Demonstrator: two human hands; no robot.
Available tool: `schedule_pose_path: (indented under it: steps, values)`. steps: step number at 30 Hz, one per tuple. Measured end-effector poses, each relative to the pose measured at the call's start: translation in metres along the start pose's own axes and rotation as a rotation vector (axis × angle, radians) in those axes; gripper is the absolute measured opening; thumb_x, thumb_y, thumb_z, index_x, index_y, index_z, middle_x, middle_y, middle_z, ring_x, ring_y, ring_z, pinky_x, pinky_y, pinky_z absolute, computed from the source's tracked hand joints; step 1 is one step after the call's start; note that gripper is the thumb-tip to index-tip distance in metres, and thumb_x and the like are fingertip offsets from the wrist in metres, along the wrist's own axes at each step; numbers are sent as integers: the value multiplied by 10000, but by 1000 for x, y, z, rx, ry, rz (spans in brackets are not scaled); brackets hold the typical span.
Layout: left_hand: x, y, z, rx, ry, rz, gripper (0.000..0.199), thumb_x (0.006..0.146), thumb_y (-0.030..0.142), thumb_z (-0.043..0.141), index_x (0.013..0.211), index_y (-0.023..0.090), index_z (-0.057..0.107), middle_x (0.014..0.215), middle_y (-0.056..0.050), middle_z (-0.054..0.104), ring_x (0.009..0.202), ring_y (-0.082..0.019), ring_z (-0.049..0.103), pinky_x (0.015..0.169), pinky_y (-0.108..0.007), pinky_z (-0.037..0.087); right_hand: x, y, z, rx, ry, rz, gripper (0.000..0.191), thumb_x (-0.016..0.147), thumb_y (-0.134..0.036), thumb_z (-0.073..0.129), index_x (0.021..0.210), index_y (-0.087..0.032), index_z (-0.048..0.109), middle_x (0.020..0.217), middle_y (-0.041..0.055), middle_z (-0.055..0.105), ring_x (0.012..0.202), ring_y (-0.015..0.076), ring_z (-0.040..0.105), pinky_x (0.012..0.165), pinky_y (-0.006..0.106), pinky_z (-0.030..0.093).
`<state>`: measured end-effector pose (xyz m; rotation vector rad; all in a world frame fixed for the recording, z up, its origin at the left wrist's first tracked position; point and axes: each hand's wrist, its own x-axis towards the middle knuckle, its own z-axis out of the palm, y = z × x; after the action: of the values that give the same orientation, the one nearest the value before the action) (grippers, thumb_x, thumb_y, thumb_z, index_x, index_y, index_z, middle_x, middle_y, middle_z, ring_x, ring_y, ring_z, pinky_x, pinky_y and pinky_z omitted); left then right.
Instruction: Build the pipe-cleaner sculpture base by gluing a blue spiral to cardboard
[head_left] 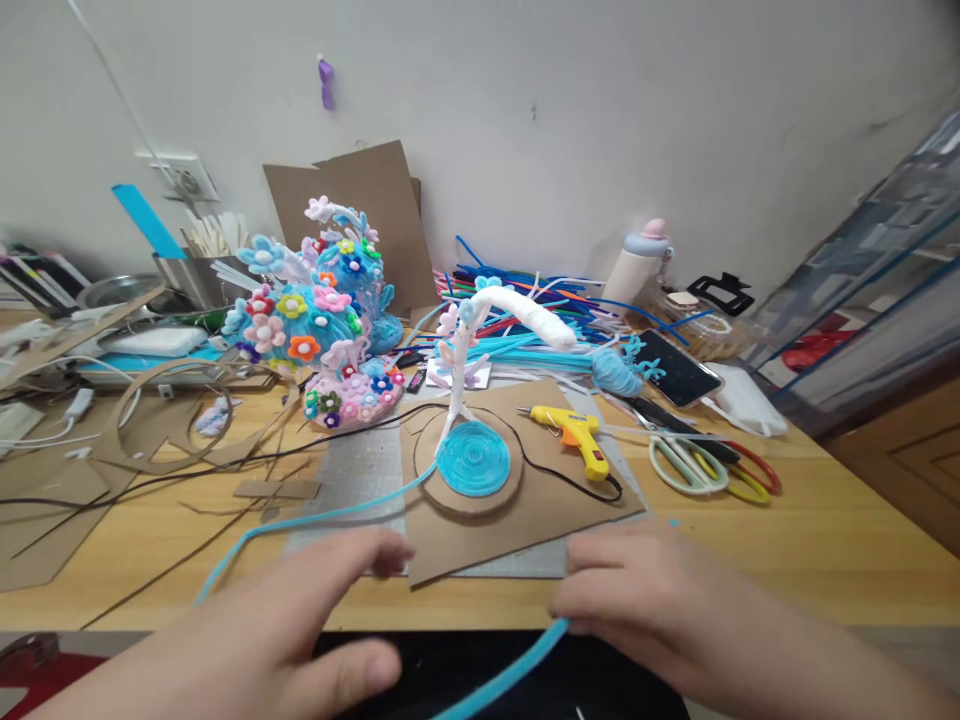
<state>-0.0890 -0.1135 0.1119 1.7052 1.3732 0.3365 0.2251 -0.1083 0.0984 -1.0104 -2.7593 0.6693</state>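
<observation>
My right hand (pixel 637 590) is closed on a light-blue pipe cleaner (pixel 517 672) that hangs down and left past the table's front edge. My left hand (pixel 322 610) has its thumb and fingers apart, with nothing between them. Ahead of both hands lies a round cardboard base (pixel 480 505) with a coiled blue pipe-cleaner disc (pixel 474 458) on it. From the disc a blue strand (pixel 315 518) trails left behind my left hand; whether it joins the held one is hidden. A white wrapped stem (pixel 459 365) rises from the base and bends right.
Under the base lies a cardboard sheet (pixel 457 550); a yellow glue gun (pixel 574 435) rests on it. Scissors (pixel 686 465) lie to the right. A flower-covered ornament (pixel 307 320) stands back left, pipe cleaners (pixel 525 290) pile up behind, and a black cord (pixel 247 460) crosses the table.
</observation>
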Motion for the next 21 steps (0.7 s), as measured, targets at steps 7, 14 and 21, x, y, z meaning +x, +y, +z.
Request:
schedule_pose_path:
  steps: [7, 14, 21]
  values:
    - [62, 46, 40, -868, -282, -209, 306, 893, 418, 559, 1011, 153, 659, 950, -51, 689, 893, -181, 620, 802, -278, 444, 68, -28, 33, -348, 403, -552, 198, 897, -133, 469, 868, -133, 665, 751, 19, 569, 735, 171, 471, 768, 361, 401]
    - [86, 26, 38, -986, -184, -167, 245, 793, 370, 691, 783, 156, 572, 642, 53, 521, 492, -43, 387, 471, -145, 277, 79, -21, 47, -307, 689, -740, 146, 899, -222, 531, 943, -221, 670, 900, -39, 626, 884, 136, 531, 885, 321, 438]
    - [57, 1, -3, -387, -118, 12, 318, 879, 497, 523, 859, 191, 608, 567, 75, 346, 507, -94, 276, 461, -181, 222, 65, 74, 0, -294, 1162, -72, 172, 855, -90, 418, 808, -199, 543, 803, 43, 561, 781, 185, 542, 736, 358, 459]
